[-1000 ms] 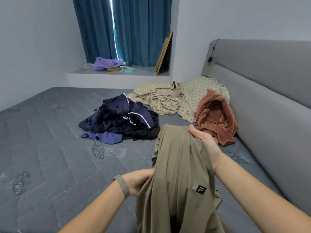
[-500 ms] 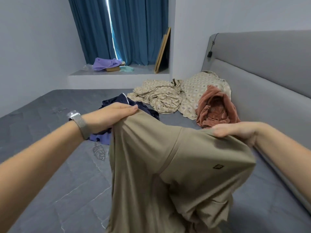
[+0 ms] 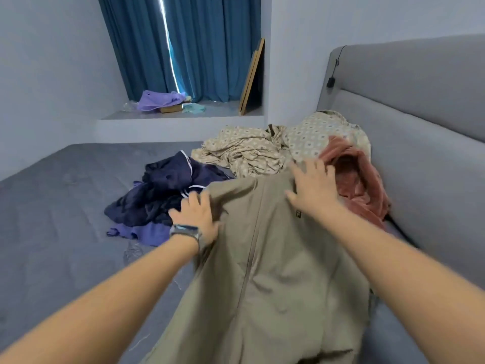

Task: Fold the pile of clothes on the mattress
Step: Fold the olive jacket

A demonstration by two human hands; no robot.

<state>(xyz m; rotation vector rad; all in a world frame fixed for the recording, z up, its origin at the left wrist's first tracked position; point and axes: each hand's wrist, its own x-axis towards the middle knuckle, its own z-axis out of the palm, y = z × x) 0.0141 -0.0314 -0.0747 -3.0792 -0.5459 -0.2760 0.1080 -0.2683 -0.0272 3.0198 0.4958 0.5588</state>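
On the grey mattress a dark navy pile of clothes lies at the left. The left hand (a watch on its wrist) rests with fingers spread on the near edge of the khaki garment, spread flat at centre. The right hand presses it, fingers straight. A rust-coloured cloth sits beside the headboard.

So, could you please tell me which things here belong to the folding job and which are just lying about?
Job:
- olive garment, under left hand and right hand
- dark navy clothes pile
- mattress

Lying about:
- rust blanket
- patterned bedding
- purple cloth on ledge
- leaning boards
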